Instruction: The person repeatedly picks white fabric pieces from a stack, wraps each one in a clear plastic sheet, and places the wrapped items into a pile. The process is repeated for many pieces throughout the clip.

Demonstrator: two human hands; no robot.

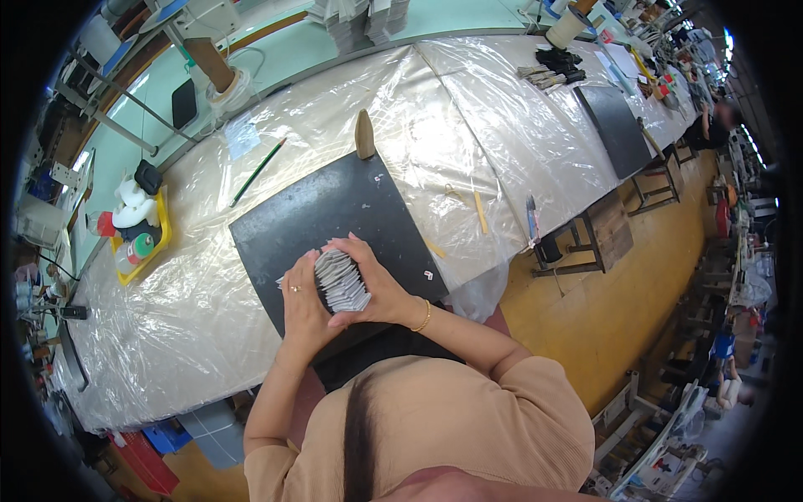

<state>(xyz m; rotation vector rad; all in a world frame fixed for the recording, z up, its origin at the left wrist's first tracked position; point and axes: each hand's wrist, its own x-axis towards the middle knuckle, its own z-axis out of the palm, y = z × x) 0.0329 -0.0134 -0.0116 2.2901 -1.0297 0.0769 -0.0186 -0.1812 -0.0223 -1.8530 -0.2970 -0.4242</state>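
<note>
Between my two hands stands a stack of thin grey-white folded pieces, their edges facing up; whether they are cloth or paper I cannot tell. My left hand presses on the stack's left side, a ring on one finger. My right hand wraps round the far and right sides, its thumb at the near end. Both are closed on the stack, over the near part of a dark flat board. A wooden piece with a rounded top stands at the board's far corner.
Clear plastic sheeting covers the table. A green pencil lies left of the board. A yellow tray with bottles stands farther left. To the right are a yellow strip, a pen-like tool and another dark board.
</note>
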